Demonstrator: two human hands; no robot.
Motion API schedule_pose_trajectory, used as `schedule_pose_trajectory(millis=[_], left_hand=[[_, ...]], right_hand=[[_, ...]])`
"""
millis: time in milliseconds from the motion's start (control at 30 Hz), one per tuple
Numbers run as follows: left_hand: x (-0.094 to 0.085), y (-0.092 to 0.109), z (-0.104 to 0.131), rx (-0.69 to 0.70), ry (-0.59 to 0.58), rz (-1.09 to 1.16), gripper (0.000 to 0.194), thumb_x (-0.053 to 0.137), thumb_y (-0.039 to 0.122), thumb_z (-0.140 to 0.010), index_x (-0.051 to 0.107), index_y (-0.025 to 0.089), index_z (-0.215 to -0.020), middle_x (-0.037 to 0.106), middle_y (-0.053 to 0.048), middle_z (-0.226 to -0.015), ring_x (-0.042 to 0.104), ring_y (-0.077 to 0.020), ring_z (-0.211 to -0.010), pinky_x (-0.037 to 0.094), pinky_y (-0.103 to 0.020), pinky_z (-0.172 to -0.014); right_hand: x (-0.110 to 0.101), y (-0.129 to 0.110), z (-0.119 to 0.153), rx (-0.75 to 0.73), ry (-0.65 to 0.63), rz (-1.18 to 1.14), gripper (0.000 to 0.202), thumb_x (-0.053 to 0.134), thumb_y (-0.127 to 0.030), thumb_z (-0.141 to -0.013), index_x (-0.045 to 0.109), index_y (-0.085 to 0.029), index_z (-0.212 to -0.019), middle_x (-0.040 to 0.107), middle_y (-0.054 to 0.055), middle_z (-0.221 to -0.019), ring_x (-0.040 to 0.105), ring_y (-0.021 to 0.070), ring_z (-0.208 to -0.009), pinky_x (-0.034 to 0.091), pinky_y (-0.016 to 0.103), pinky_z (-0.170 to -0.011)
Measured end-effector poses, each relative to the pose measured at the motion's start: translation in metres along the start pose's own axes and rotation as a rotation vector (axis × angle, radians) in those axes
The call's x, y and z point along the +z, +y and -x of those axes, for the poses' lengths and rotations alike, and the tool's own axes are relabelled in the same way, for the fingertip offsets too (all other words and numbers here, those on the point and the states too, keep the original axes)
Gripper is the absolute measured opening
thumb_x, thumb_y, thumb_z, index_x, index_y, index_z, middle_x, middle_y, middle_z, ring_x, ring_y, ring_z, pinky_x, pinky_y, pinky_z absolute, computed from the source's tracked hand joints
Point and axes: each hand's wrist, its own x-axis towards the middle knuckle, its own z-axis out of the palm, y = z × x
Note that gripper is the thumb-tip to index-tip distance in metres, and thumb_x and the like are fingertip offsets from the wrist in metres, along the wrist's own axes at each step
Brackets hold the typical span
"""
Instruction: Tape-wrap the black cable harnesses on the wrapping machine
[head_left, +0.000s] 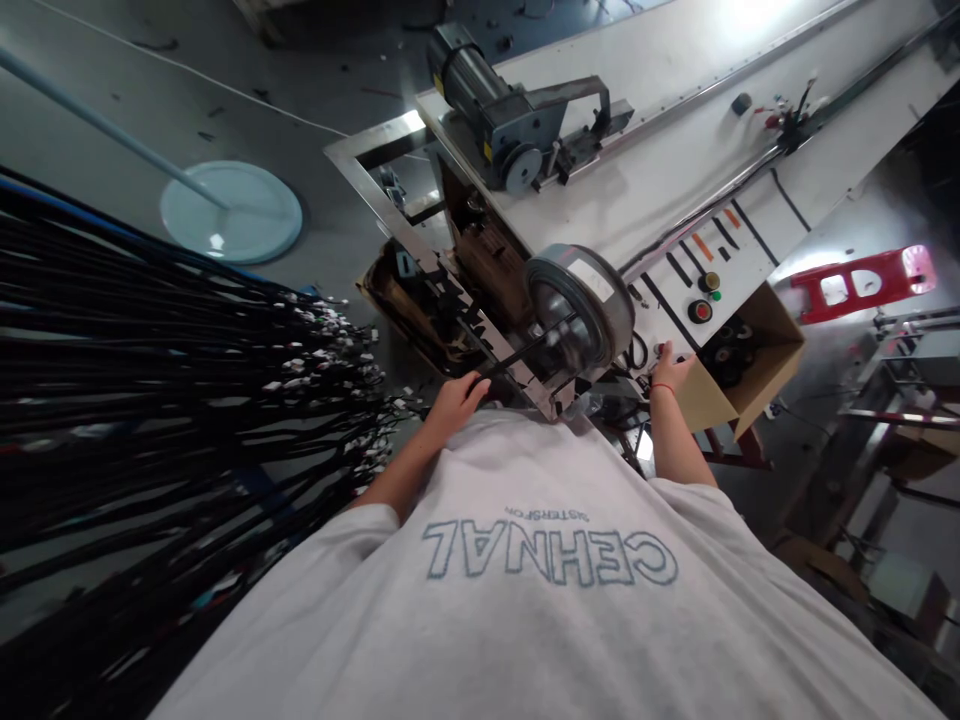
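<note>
My left hand (pixel 456 402) is closed around a black cable (pixel 519 354) at the machine's near corner. From there the cable runs up and right into a round grey winding head (pixel 611 300) with a white label; its inside looks blurred. On the far side a dark line continues along the table. My right hand (pixel 670 372) rests at the table's front edge, fingers stretched, with a fingertip at a small dark red knob or button. A coiled black lead (pixel 637 350) lies just left of it. Nothing shows in the right palm.
A motor with a pulley (pixel 521 168) sits on the white table (pixel 720 130). A red button (pixel 700 311) and black and orange strips lie near its front edge. An open carton (pixel 772 345) holds dark rolls. Many black cables (pixel 150 370) hang at left, beside a round stand base (pixel 232 210).
</note>
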Motion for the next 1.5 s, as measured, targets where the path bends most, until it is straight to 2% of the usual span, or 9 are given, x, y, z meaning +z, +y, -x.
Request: schedule_pose_trajectory(millis=[500, 600, 800, 933, 1133, 1300, 1367, 1433, 1500], left_hand=[[0.026, 0.03, -0.056, 0.12, -0.041, -0.005, 0.037, 0.04, 0.048, -0.097, 0.062, 0.019, -0.087, 0.068, -0.005, -0.077, 0.063, -0.0204, -0.074, 0.046, -0.03, -0.072], [0.03, 0.038, -0.065, 0.107, -0.062, 0.034, 0.034, 0.041, 0.046, -0.098, 0.061, 0.019, -0.091, 0.065, -0.003, -0.07, 0.061, -0.0188, -0.069, 0.045, -0.029, -0.07], [0.036, 0.048, -0.078, 0.117, -0.132, 0.124, 0.04, 0.033, 0.046, -0.099, 0.05, 0.02, -0.074, 0.051, 0.002, -0.06, 0.051, -0.0145, -0.06, 0.04, -0.027, -0.063], [0.042, 0.046, -0.078, 0.07, -0.14, 0.174, 0.042, 0.031, 0.05, -0.098, 0.047, 0.021, -0.072, 0.046, 0.003, -0.057, 0.047, -0.014, -0.058, 0.039, -0.027, -0.06], [0.038, 0.046, -0.079, 0.049, -0.12, 0.188, 0.044, 0.028, 0.051, -0.098, 0.046, 0.021, -0.072, 0.045, 0.003, -0.057, 0.044, -0.0136, -0.054, 0.038, -0.028, -0.058], [0.036, 0.051, -0.08, 0.069, -0.15, 0.169, 0.042, 0.033, 0.052, -0.096, 0.047, 0.021, -0.072, 0.048, 0.001, -0.058, 0.048, -0.0146, -0.058, 0.038, -0.027, -0.057], [0.035, 0.048, -0.08, 0.057, -0.136, 0.162, 0.041, 0.038, 0.054, -0.094, 0.05, 0.021, -0.073, 0.051, 0.001, -0.058, 0.05, -0.0156, -0.059, 0.039, -0.027, -0.057], [0.032, 0.036, -0.078, 0.053, -0.201, 0.162, 0.041, 0.045, 0.057, -0.09, 0.054, 0.02, -0.074, 0.055, 0.0, -0.06, 0.052, -0.0163, -0.06, 0.041, -0.027, -0.059], [0.027, 0.016, -0.069, 0.031, -0.332, 0.104, 0.039, 0.055, 0.056, -0.083, 0.057, 0.019, -0.072, 0.06, -0.001, -0.061, 0.055, -0.0173, -0.06, 0.043, -0.028, -0.061]], right_hand=[[0.004, 0.008, 0.001, -0.009, 0.034, -0.036, 0.075, 0.059, -0.052, -0.086, 0.04, -0.006, -0.143, 0.042, 0.024, -0.151, 0.04, 0.0294, -0.142, 0.029, 0.04, -0.118], [0.006, 0.01, 0.0, -0.014, 0.042, -0.03, 0.076, 0.058, -0.055, -0.086, 0.041, -0.007, -0.143, 0.044, 0.022, -0.149, 0.042, 0.0291, -0.141, 0.029, 0.042, -0.118], [0.007, 0.01, 0.0, -0.001, 0.059, -0.029, 0.068, 0.054, -0.055, -0.088, 0.046, -0.008, -0.137, 0.046, 0.022, -0.147, 0.042, 0.0298, -0.141, 0.028, 0.043, -0.118], [0.006, 0.009, 0.0, -0.005, 0.051, -0.045, 0.067, 0.048, -0.057, -0.091, 0.044, -0.01, -0.138, 0.045, 0.022, -0.148, 0.043, 0.0281, -0.14, 0.029, 0.044, -0.118], [0.007, 0.01, -0.001, 0.007, 0.034, -0.034, 0.084, 0.065, -0.054, -0.082, 0.035, -0.008, -0.145, 0.046, 0.022, -0.148, 0.045, 0.0281, -0.138, 0.033, 0.04, -0.116], [0.007, 0.01, -0.001, -0.02, 0.061, -0.061, 0.072, 0.046, -0.058, -0.093, 0.039, -0.008, -0.144, 0.048, 0.02, -0.145, 0.045, 0.0264, -0.138, 0.032, 0.042, -0.117], [0.006, 0.009, -0.001, -0.038, 0.056, -0.065, 0.071, 0.048, -0.057, -0.092, 0.04, -0.008, -0.143, 0.047, 0.019, -0.146, 0.045, 0.0256, -0.138, 0.032, 0.042, -0.117], [0.005, 0.008, -0.001, -0.049, 0.042, -0.051, 0.072, 0.057, -0.054, -0.088, 0.04, -0.009, -0.142, 0.046, 0.02, -0.147, 0.044, 0.0265, -0.138, 0.032, 0.041, -0.117], [0.005, 0.007, 0.0, -0.04, 0.03, -0.035, 0.073, 0.06, -0.05, -0.086, 0.039, -0.01, -0.143, 0.045, 0.02, -0.148, 0.043, 0.0273, -0.139, 0.031, 0.041, -0.117]])
